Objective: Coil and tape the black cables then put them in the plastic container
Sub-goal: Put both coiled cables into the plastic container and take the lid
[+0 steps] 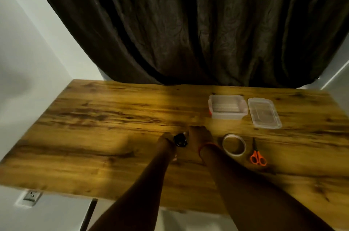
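Item: black cable (180, 140), one small dark bundle, held over the middle of the tabletop (94, 117) between both hands. It appears already gathered into a tight coil; whether tape is on it cannot be told, as the view is dim and blurred.

Left hand (166, 144): at the bundle's 9 o'clock, fingers curled against it, apparently gripping. Right hand (200, 136): at the bundle's 3 o'clock, touching it; exact finger placement cannot be told. An orange band circles that wrist.

Tape roll (234, 144): flat on the tabletop, at 3 o'clock from the hands, untouched. Scissors (257, 157), orange handles: just beside the roll, at its 3 o'clock.

Plastic container (227, 107): open, at 1 o'clock from the hands, well apart; no cable visible inside. Lid (264, 115): off, lying beside the container at its 3 o'clock.

Progress, judged: coiling largely done; taping and placing in the container remain.

Writing, brands, labels: none readable.
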The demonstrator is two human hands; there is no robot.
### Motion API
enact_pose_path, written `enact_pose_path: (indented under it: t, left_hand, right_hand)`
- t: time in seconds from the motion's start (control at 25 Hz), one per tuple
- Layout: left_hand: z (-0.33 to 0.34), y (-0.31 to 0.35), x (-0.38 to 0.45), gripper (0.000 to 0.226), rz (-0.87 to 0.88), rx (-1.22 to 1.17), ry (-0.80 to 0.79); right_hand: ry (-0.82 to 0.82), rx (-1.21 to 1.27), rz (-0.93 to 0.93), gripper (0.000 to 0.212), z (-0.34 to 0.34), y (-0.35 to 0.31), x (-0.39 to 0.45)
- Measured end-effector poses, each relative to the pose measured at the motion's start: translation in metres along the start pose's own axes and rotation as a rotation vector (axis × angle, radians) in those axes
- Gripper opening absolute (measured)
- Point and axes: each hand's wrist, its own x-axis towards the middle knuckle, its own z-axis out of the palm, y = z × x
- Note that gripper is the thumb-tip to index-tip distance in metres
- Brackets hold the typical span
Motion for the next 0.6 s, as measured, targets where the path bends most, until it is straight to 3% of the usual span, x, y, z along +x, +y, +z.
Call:
enact_pose_path:
  t: [0.2,0.36,0.44,0.52,0.6]
  left_hand:
    - [-0.004,0.0,0.012,0.02,0.001,0.07,-0.077]
    - [-0.001,0.006,0.018,0.015,0.006,0.09,-0.098]
    - [0.003,0.016,0.021,0.003,-0.007,0.02,-0.089]
    - [0.011,0.032,0.021,0.01,-0.017,-0.083,-0.096]
    - [0.017,0.056,0.017,0.009,0.09,-0.127,-0.088]
  right_hand:
    - [-0.079,0.188,0.136,0.037,0.008,-0.012,0.011]
    - [-0.116,0.355,0.241,0.023,0.007,-0.014,0.022]
    - [-0.102,0.489,0.283,0.014,0.0,-0.01,0.027]
    - [-0.064,0.606,0.299,0.01,-0.013,-0.002,0.031]
    - [-0.017,0.693,0.284,0.02,-0.037,0.011,0.035]
